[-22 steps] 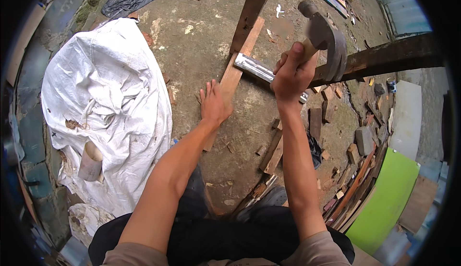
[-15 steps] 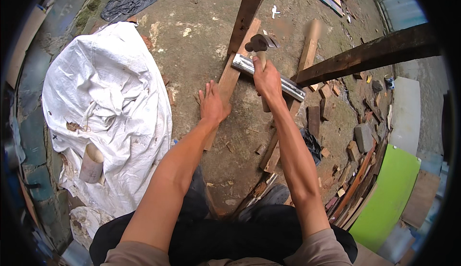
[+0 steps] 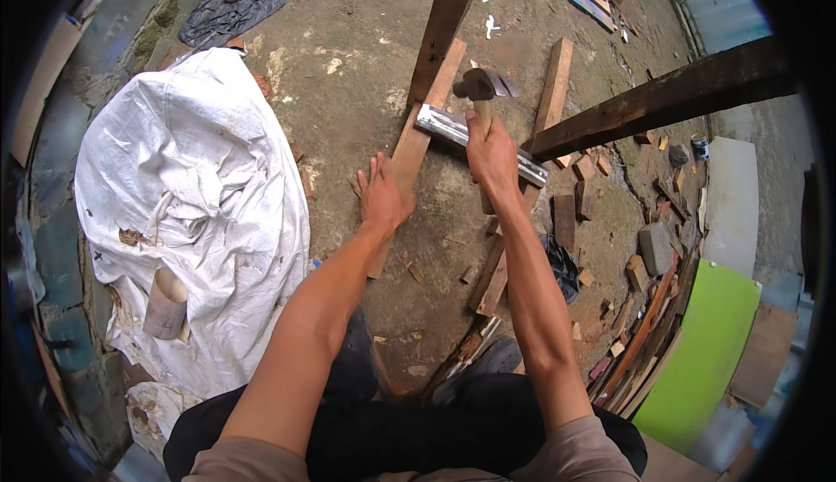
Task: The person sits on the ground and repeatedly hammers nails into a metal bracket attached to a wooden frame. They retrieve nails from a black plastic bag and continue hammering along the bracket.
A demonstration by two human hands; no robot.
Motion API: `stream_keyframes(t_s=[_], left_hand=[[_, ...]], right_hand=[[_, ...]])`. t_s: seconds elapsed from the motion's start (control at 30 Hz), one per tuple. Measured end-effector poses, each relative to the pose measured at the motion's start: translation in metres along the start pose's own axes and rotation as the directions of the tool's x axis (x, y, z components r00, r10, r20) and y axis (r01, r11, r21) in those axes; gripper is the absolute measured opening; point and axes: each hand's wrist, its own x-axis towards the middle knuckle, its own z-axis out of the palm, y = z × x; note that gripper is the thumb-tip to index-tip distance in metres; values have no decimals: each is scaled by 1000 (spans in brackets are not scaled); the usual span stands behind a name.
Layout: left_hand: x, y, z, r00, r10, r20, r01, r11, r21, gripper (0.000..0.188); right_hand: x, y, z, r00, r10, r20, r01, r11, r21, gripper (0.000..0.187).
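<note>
In the head view, the right hand (image 3: 493, 158) is wrapped around the handle of a hammer (image 3: 479, 86), above the middle of a white-streaked bar (image 3: 446, 123). The hammer's face points left and its claw right; whether it touches the bar cannot be told. The left hand (image 3: 381, 196) clenches nothing, lying with fingers extended on a wooden board (image 3: 409, 158), nearer than the bar. The board's long axis runs from near left to far right; the bar slants across from it toward near right, the right hand closer to it. A dark post (image 3: 446, 29) at the bar's left end and a dark beam (image 3: 653, 116) at its right limit sideways room; bare ground (image 3: 348, 81) opens far left, beside a white sack (image 3: 196, 177).
</note>
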Motion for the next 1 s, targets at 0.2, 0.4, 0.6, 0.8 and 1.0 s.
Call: stream_keyframes(t_s=[0.2,0.4,0.6,0.8,1.0], left_hand=[[0,-9,-3,1000,14,-19,-14,1000,2,105],[8,-9,-5,1000,12,-14,-12,1000,-10,106],[1,-15,0,999,27,-28,-27,1000,-13,104],[4,7,1,1000,-8,29,9,999,-32,102],[5,-6,-9,1000,-22,18,23,1000,-18,102]], right_hand=[[-14,-52,-24,802,-364,-473,573,690,441,30],[9,-1,36,921,242,307,-226,970,-88,56],[-20,-63,-33,930,-260,-259,314,929,196,46],[-2,22,40,990,-136,31,139,938,-317,55],[0,-24,2,997,-70,-35,70,998,5,52]])
